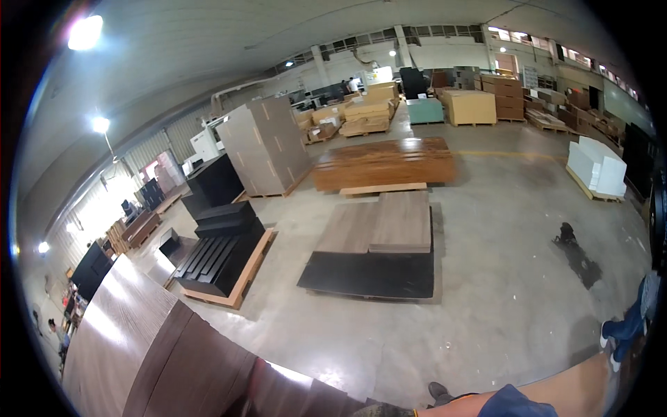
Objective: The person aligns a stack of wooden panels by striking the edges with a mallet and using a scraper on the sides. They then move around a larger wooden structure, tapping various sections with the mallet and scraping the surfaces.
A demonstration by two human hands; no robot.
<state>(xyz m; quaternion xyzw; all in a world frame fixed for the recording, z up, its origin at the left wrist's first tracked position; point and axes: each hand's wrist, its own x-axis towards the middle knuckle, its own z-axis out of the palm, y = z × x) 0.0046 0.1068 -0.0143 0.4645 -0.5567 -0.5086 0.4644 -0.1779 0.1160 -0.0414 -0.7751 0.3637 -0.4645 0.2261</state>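
Dark wood-grain panel hides, probably, both hands underneath.

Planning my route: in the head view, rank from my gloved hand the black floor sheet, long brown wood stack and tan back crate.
1. Black floor sheet, centre, nearest the gloved hand.
2. Long brown wood stack, behind it.
3. Tan crate, far back.
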